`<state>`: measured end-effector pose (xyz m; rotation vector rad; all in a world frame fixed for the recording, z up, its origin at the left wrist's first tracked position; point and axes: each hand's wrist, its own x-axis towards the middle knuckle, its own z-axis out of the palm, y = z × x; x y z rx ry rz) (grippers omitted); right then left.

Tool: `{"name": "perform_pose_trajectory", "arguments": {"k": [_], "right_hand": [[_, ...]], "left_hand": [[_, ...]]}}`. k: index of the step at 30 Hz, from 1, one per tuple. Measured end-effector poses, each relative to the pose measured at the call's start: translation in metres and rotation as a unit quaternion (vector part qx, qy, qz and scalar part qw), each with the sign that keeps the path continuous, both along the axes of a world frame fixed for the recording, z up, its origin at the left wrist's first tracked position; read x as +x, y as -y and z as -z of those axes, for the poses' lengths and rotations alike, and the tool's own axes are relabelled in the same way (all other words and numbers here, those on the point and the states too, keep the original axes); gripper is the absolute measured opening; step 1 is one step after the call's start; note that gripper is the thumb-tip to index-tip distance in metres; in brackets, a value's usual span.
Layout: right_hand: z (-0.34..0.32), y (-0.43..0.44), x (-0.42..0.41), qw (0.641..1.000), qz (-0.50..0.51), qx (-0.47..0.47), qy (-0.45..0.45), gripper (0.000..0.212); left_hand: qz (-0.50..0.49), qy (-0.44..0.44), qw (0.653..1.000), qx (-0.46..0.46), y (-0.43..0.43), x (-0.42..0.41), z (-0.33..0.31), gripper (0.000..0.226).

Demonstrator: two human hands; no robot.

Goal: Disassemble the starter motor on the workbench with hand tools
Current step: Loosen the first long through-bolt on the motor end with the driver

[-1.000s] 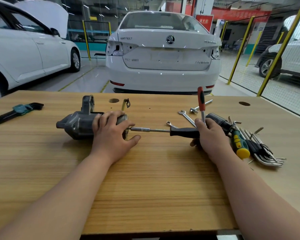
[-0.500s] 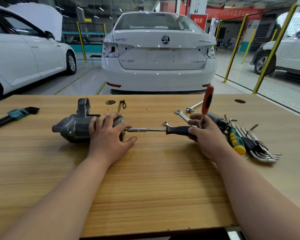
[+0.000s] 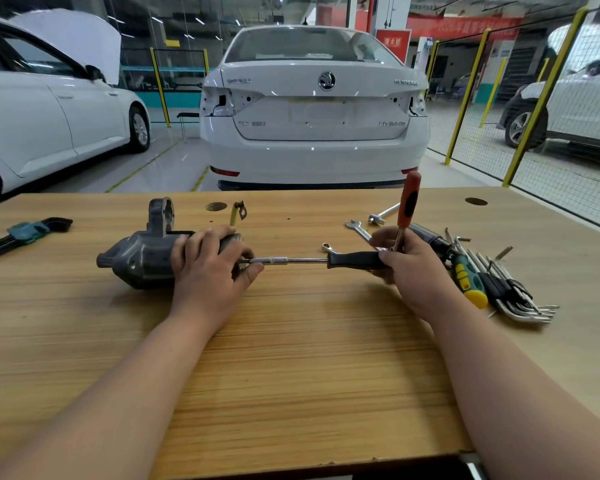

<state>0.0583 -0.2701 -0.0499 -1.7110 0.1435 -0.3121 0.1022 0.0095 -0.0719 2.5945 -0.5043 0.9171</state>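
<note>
The right hand (image 3: pixel 413 271) is curled round the black plastic handle of a long steel-shafted socket driver (image 3: pixel 354 260), which is held level. Its thumb and forefinger also pinch the thin shank of an upright red-handled tool (image 3: pixel 408 202). The driver's tip meets the end of the grey cast-metal starter motor (image 3: pixel 139 261), which lies on its side left of centre on the pale wooden workbench (image 3: pixel 291 375), with the left hand (image 3: pixel 208 268) clasped over its body. A green-and-yellow screwdriver (image 3: pixel 468 278) and steel hex keys (image 3: pixel 520 303) lie just beside the right hand.
</note>
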Motion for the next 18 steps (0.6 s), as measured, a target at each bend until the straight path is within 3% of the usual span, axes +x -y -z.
{"name": "perform_pose_trajectory", "arguments": {"k": [5,9,11,18], "right_hand": [[-0.0039,0.0015,-0.0030,0.988,-0.036,0.150,0.000,0.040],[-0.0045,0.0026,-0.0025,0.979,-0.062,0.196,0.009,0.052],[-0.0037,0.0040,-0.0011,0.976,-0.057,0.210,0.002,0.056],[-0.0066,0.0085,-0.0019,0.974,-0.030,0.219,-0.051,0.040]], "left_hand": [[-0.006,-0.010,1.000,0.027,-0.0009,0.0020,-0.0003,0.033],[-0.012,-0.016,0.999,0.034,-0.0002,0.0023,-0.0009,0.047],[-0.009,-0.018,0.999,0.027,-0.0001,0.0016,-0.0013,0.046],[0.000,-0.015,1.000,0.007,-0.0002,-0.0005,-0.0018,0.026]]}}
